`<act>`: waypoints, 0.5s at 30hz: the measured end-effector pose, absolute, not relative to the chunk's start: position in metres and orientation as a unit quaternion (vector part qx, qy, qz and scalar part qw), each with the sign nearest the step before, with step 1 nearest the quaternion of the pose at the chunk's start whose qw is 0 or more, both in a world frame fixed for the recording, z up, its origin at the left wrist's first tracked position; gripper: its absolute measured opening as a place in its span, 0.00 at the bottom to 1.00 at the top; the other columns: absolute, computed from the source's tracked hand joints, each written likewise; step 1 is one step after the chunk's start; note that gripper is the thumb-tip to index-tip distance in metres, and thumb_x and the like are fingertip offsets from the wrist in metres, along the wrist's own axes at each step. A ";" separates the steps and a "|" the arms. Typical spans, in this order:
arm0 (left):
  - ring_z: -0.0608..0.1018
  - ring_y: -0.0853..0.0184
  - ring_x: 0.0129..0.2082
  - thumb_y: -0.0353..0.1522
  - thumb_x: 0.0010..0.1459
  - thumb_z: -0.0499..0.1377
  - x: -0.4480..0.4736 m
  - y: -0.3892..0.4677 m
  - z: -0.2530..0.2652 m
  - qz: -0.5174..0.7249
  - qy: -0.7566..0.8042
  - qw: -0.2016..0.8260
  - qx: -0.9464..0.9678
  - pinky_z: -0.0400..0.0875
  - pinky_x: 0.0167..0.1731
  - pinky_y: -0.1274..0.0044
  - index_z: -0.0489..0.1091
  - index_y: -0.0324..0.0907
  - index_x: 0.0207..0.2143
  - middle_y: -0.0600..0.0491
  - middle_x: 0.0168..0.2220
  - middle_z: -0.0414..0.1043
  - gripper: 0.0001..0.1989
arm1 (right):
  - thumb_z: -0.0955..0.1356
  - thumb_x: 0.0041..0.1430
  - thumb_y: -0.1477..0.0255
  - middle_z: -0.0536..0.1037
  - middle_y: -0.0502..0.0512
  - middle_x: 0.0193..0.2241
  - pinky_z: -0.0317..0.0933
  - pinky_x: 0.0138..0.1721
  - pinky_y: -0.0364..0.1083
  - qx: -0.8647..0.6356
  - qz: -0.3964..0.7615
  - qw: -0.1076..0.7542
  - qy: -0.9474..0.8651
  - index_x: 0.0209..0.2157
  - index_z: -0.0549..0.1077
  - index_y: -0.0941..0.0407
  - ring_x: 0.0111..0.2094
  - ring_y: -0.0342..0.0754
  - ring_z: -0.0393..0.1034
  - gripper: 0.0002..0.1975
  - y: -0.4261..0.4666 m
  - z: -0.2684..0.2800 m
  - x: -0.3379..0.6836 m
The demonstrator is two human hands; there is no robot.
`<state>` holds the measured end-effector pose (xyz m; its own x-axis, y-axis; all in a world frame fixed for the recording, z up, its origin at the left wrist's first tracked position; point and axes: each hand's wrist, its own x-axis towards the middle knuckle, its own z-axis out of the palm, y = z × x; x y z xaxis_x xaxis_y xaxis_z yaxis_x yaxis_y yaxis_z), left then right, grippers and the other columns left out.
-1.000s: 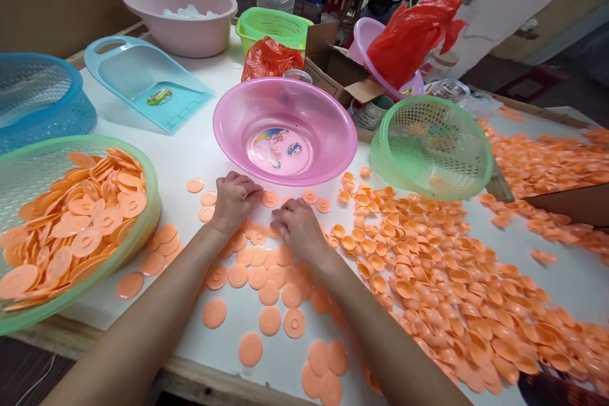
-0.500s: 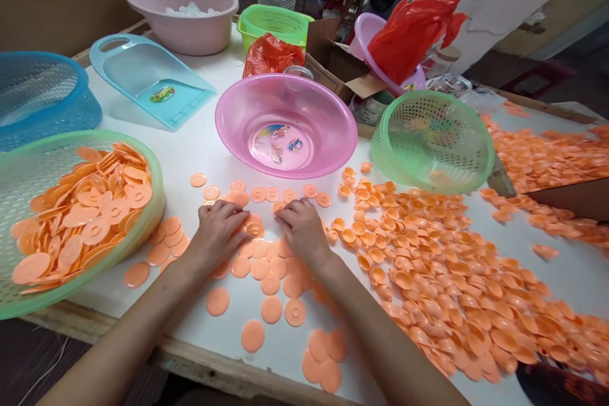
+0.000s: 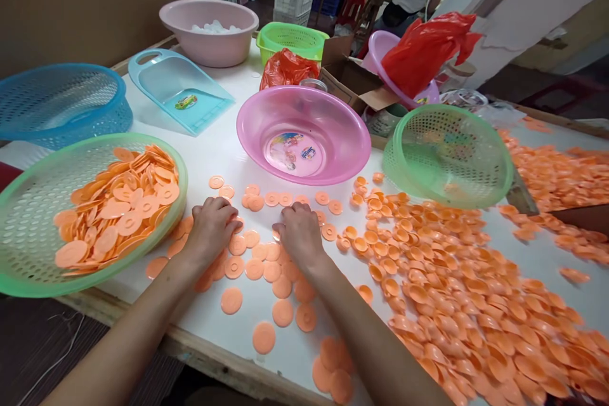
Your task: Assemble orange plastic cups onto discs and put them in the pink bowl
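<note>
Your left hand [image 3: 210, 228] and your right hand [image 3: 301, 231] are both low over the white table [image 3: 295, 354], with a small gap between them. The left hand has its back up; its fingers are bent and close together, and the thumb side is turned toward the right hand. The right hand is also bent, with its fingers close together and pointing forward, the thumb toward the left. The fingertips of both hands are among the orange discs [image 3: 283, 313], but your hands cover what is under them, so I cannot tell if either one is clamped on a disc.

The discs lie flat and loose in front of you, around and between your hands; some overlap, and some show a raised ring in the middle. More of them make a heap in the green basket [image 3: 23, 235] at your left, mostly on its right side. To the right of your right hand, a wide spread of small orange cups [image 3: 476, 304] covers the table.

Just beyond your hands stands the pink bowl [image 3: 340, 133], with a printed picture on its bottom. A green strainer [image 3: 451, 165] is on its right. On the left, farther back, are a blue basket [image 3: 66, 101] and a light blue dustpan [image 3: 185, 104]. A pale pink tub [image 3: 209, 47], with white pieces inside, stands behind the dustpan.
</note>
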<state>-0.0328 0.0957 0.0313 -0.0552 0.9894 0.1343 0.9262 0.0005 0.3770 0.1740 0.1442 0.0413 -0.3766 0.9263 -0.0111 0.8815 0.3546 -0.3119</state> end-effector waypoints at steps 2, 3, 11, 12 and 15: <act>0.72 0.60 0.42 0.32 0.55 0.60 -0.032 0.099 0.033 0.187 0.710 0.107 0.671 0.58 0.39 0.66 0.72 0.44 0.28 0.53 0.37 0.74 0.04 | 0.70 0.54 0.76 0.76 0.61 0.33 0.59 0.37 0.50 -0.566 0.170 0.061 -0.804 0.29 0.76 0.58 0.40 0.56 0.66 0.01 0.149 0.043 0.168; 0.72 0.60 0.41 0.32 0.55 0.60 -0.033 0.101 0.035 0.193 0.711 0.118 0.666 0.58 0.39 0.67 0.71 0.44 0.26 0.53 0.36 0.73 0.04 | 0.69 0.55 0.77 0.76 0.60 0.33 0.59 0.36 0.49 -0.566 0.202 0.075 -0.795 0.29 0.75 0.58 0.39 0.54 0.67 0.02 0.152 0.044 0.169; 0.71 0.62 0.38 0.32 0.57 0.58 -0.027 0.113 0.035 0.225 0.704 0.149 0.657 0.59 0.37 0.69 0.69 0.43 0.23 0.54 0.31 0.72 0.09 | 0.65 0.53 0.87 0.73 0.55 0.35 0.61 0.39 0.45 -0.491 0.292 0.185 -0.800 0.34 0.78 0.55 0.39 0.48 0.67 0.15 0.163 0.046 0.222; 0.71 0.61 0.39 0.31 0.57 0.58 -0.025 0.115 0.033 0.210 0.700 0.121 0.672 0.58 0.37 0.69 0.70 0.43 0.24 0.53 0.32 0.72 0.09 | 0.66 0.52 0.86 0.73 0.55 0.35 0.61 0.39 0.46 -0.479 0.287 0.168 -0.812 0.36 0.79 0.54 0.40 0.49 0.66 0.16 0.160 0.045 0.224; 0.71 0.60 0.41 0.29 0.59 0.56 -0.019 0.123 0.025 0.199 0.684 0.068 0.699 0.57 0.36 0.69 0.75 0.45 0.36 0.50 0.38 0.73 0.08 | 0.69 0.50 0.84 0.71 0.56 0.36 0.60 0.38 0.46 -0.457 0.255 0.133 -0.842 0.40 0.78 0.53 0.41 0.51 0.63 0.17 0.152 0.040 0.223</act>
